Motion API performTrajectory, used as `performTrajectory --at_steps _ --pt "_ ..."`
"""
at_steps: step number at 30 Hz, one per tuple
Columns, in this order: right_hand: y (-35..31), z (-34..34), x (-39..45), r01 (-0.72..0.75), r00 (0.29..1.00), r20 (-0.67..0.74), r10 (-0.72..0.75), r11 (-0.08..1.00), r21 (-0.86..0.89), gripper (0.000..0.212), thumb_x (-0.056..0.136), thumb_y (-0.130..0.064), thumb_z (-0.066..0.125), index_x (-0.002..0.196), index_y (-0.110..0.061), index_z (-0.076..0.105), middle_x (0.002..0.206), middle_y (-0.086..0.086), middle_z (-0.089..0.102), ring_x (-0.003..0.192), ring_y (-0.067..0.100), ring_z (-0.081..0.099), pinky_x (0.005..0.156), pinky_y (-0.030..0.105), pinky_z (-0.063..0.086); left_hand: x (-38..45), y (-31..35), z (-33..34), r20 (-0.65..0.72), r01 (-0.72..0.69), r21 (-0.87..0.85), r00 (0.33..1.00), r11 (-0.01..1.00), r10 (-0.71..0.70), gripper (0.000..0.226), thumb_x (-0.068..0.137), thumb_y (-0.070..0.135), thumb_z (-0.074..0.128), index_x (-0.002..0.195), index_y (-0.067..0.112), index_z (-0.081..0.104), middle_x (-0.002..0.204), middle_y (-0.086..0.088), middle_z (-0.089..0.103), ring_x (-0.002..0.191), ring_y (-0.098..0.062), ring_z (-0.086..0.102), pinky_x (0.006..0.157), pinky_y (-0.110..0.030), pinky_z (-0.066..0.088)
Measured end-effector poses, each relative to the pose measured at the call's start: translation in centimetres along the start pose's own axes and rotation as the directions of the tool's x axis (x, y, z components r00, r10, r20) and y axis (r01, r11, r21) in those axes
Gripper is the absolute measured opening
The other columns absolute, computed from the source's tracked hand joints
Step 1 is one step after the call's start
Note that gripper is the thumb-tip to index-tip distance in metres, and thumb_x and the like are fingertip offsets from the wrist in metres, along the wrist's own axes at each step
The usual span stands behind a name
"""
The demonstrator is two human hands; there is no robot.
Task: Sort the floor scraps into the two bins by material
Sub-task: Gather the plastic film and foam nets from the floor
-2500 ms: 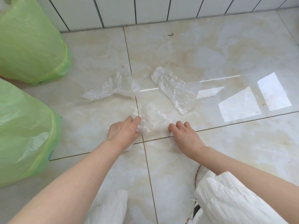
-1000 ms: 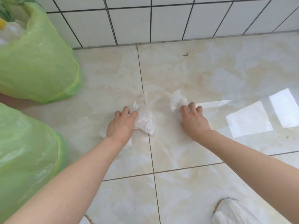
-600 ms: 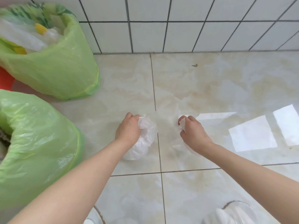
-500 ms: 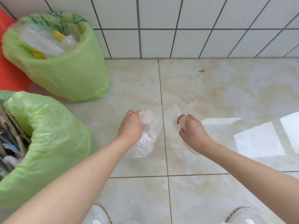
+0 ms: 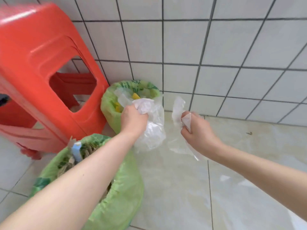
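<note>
A person's two bare arms reach out over a glossy marbled floor (image 5: 174, 188) toward a white-tiled wall (image 5: 216, 47). The left hand (image 5: 133, 121) is clenched around a bunched clear plastic scrap (image 5: 152, 125), its loose tail hanging down below the fist. That hand is raised at the front rim of the far bin (image 5: 109, 112), a container lined with a green bag that stands against the wall and already holds clear film and something yellow. The right hand (image 5: 197, 131), well apart from the left and out over bare floor, grips a second clear plastic scrap (image 5: 178, 107); one end sticks up above the fist and the rest trails down past the wrist. Both pieces are off the floor and held in the air.

Below the left forearm sits the near bin (image 5: 119, 196), also green-lined, holding what appears to be brown cardboard or paper, though motion blur and the arm hide much of it; a pale blue piece (image 5: 76, 151) pokes up at its back edge. A red plastic stool (image 5: 44, 77) stands at left, just beside both bins.
</note>
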State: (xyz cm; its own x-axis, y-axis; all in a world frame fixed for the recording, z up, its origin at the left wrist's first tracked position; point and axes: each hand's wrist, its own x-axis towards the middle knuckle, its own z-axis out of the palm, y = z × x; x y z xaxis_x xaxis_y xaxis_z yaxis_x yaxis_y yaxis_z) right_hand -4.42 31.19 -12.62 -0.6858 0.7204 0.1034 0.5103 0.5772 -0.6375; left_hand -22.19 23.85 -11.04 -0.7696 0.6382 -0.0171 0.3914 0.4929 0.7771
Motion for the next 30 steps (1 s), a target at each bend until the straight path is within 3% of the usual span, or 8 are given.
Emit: performTrajectory --at_steps 2,9,14,18,20,23,27,30 --pt "-2.0 -0.1 2.3 0.061 0.998 -0.010 -0.062 0.998 -0.018 0.021 0.084 -0.005 0.049 0.089 -0.024 0.043 0.089 0.001 0.048 0.078 0.020 0.044 0.057 0.019 0.027 2.2 0.6 -1.8 -0.105 0.032 -0.044 0.994 0.999 -0.037 0.003 0.082 0.010 0.059 0.084 0.008 0.060 0.088 -0.012 0.061 0.085 -0.029 0.059 0.070 -0.031 0.043" --pt "-6.9 1.2 9.9 0.038 0.999 -0.023 -0.037 0.996 0.082 0.006 0.087 -0.009 0.045 0.093 -0.010 0.047 0.089 0.005 0.051 0.083 0.025 0.049 0.067 0.030 0.034 9.5 0.3 -4.7 -0.258 0.184 -0.151 0.941 0.971 -0.218 0.039 0.083 0.019 0.058 0.118 0.002 0.056 0.116 -0.016 0.063 0.106 -0.035 0.061 0.092 -0.043 0.050" --pt "-9.8 1.8 15.0 -0.041 0.994 -0.085 0.073 0.944 0.326 0.031 0.090 -0.010 0.040 0.121 -0.010 0.047 0.110 0.009 0.057 0.100 0.027 0.055 0.085 0.039 0.047 13.3 1.1 -5.7 -0.325 0.192 -0.365 0.891 0.911 -0.318 0.041 0.083 0.020 0.056 0.120 0.003 0.053 0.117 -0.015 0.062 0.105 -0.033 0.061 0.094 -0.043 0.050" --pt "-10.1 2.6 18.3 -0.019 0.982 -0.160 0.097 0.902 0.432 0.044 0.087 0.001 0.030 0.127 -0.016 0.040 0.120 0.013 0.049 0.090 0.024 0.047 0.064 0.026 0.036 15.6 0.9 -5.5 -0.354 0.125 -0.491 0.875 0.862 -0.329 0.056 0.066 0.033 0.057 0.116 0.008 0.057 0.112 -0.012 0.062 0.098 -0.031 0.064 0.090 -0.044 0.053" --pt "-9.8 2.9 19.5 -0.022 0.969 -0.207 0.132 0.887 0.461 0.045 0.083 0.004 0.026 0.119 -0.017 0.044 0.117 0.013 0.049 0.086 0.024 0.046 0.053 0.021 0.031 15.6 0.8 -5.1 -0.357 0.121 -0.473 0.879 0.872 -0.316 0.060 0.067 0.035 0.059 0.120 0.007 0.054 0.118 -0.011 0.055 0.100 -0.027 0.060 0.093 -0.039 0.051" --pt "-9.3 3.9 20.8 -0.046 0.951 -0.243 0.192 0.862 0.504 0.042 0.082 0.004 0.026 0.116 -0.011 0.045 0.119 0.014 0.048 0.074 0.017 0.044 0.054 0.021 0.032 16.0 -0.3 -3.9 -0.334 0.107 -0.330 0.916 0.938 -0.222 0.057 0.085 0.030 0.059 0.132 0.002 0.041 0.124 -0.011 0.038 0.106 -0.025 0.049 0.092 -0.025 0.040" --pt "-8.1 5.5 22.0 -0.152 0.953 -0.171 0.252 0.880 0.451 0.034 0.089 -0.003 0.033 0.122 -0.007 0.041 0.119 0.011 0.039 0.067 0.009 0.037 0.071 0.026 0.032 16.6 -1.7 -2.4 -0.140 0.239 -0.113 0.957 0.964 -0.254 0.075 0.086 0.044 0.058 0.144 0.009 0.026 0.140 -0.013 0.025 0.128 -0.031 0.035 0.105 -0.035 0.031" --pt "-6.8 7.3 22.9 -0.193 0.975 -0.055 0.213 0.949 0.250 0.030 0.089 -0.006 0.037 0.117 -0.008 0.046 0.120 0.015 0.043 0.089 0.028 0.046 0.076 0.031 0.036 16.6 -3.0 -1.8 0.030 0.256 0.146 0.964 0.955 -0.264 0.066 0.084 0.041 0.056 0.140 0.016 0.030 0.141 -0.013 0.023 0.130 -0.034 0.033 0.108 -0.038 0.032"
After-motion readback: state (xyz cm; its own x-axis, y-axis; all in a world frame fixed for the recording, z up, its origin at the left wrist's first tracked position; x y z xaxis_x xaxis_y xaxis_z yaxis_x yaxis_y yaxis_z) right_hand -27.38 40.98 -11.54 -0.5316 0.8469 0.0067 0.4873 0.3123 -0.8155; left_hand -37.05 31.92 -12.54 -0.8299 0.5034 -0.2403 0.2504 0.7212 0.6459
